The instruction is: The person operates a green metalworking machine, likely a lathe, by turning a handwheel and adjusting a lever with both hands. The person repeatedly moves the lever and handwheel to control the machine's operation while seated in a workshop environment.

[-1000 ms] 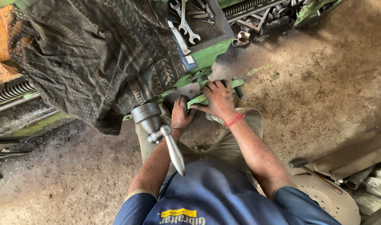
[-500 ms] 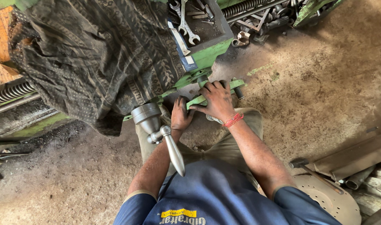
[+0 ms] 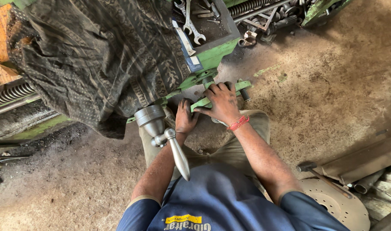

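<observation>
The right hand (image 3: 223, 102) is pressing spread fingers onto a green bar (image 3: 216, 96) low on the green machine (image 3: 216, 53), while the left hand (image 3: 186, 117) is curling its fingers beneath; fitting seems underway; the next move calls for steady alignment.

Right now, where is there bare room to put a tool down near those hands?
Bare dirt floor lies open right of the right hand, up to the perforated disc. More floor lies below the dark cloth. The green tray is crowded with wrenches.
</observation>
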The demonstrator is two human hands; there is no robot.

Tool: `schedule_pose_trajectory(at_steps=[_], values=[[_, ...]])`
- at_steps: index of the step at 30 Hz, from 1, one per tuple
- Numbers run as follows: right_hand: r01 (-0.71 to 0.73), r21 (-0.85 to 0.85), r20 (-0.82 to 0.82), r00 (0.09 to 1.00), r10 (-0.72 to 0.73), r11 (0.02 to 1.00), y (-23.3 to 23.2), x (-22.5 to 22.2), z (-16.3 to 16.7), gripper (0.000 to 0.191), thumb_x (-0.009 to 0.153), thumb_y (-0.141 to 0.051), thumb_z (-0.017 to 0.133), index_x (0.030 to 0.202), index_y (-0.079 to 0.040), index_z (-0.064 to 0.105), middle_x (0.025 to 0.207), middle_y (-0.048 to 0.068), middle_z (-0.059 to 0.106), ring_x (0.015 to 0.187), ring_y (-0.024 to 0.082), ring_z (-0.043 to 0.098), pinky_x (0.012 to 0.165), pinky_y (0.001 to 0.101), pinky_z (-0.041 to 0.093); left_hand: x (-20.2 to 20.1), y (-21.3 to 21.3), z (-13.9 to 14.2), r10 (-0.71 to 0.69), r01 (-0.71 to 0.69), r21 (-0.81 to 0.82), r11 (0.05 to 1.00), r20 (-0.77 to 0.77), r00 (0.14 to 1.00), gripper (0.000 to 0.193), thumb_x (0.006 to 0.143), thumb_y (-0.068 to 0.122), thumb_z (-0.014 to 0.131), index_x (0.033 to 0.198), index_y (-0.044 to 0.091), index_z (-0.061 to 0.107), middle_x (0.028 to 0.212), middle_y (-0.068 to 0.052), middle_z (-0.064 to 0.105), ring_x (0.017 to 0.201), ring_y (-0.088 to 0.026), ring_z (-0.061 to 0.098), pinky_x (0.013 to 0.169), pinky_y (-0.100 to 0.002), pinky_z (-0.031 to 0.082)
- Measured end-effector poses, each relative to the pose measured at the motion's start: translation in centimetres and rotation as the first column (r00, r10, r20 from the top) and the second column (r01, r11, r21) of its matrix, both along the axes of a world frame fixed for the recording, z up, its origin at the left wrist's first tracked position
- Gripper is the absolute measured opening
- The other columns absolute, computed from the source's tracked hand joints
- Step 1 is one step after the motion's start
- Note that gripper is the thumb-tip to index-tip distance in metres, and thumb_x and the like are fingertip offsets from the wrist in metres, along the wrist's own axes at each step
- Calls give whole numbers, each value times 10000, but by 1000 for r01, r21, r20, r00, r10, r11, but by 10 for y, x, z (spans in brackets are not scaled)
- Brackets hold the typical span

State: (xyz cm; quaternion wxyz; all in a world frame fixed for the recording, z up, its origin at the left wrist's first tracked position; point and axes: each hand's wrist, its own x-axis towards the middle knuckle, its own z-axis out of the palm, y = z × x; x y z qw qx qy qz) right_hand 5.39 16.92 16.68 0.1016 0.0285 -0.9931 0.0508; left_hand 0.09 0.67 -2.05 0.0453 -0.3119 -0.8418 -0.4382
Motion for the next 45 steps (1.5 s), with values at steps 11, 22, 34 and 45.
schedule_pose_trajectory(at_steps=[11, 22, 34, 45], values=[[7, 2, 34, 999, -7, 1000, -3, 0, 1, 746, 712, -772, 744, 1083, -125, 765, 1127, 57, 632, 1050, 236, 543, 960, 484, 373, 2, -2, 5, -5, 3, 26, 1000, 65, 998, 536, 818, 154, 770, 1257, -31, 523, 1231, -279, 565, 1203, -517, 507, 1039, -545, 443], [-17, 12, -5, 1000, 17, 1000, -4, 0, -1, 732, 731, -766, 736, 1086, -126, 767, 1108, 50, 627, 1025, 233, 542, 958, 481, 380, 3, -3, 4, -10, 6, 43, 999, 80, 997, 515, 811, 129, 760, 1237, -25, 515, 1190, -258, 560, 1167, -500, 513, 1003, -543, 445], [-21, 21, -35, 999, 21, 1000, -6, 0, -3, 691, 709, -732, 775, 1070, -142, 758, 1070, 41, 629, 1021, 225, 554, 951, 490, 384, 5, -4, 6, -9, 5, 54, 999, 77, 997, 499, 818, 133, 742, 1234, -29, 518, 1183, -258, 553, 1153, -510, 499, 998, -555, 434], [-20, 44, -27, 999, 21, 999, -8, -1, -9, 700, 707, -753, 767, 1118, -186, 763, 1030, 26, 620, 1000, 216, 547, 949, 504, 375, 4, -4, -2, 3, -4, 10, 1000, 97, 995, 521, 814, 150, 754, 1237, -36, 514, 1187, -265, 567, 1198, -525, 490, 1043, -564, 418]])
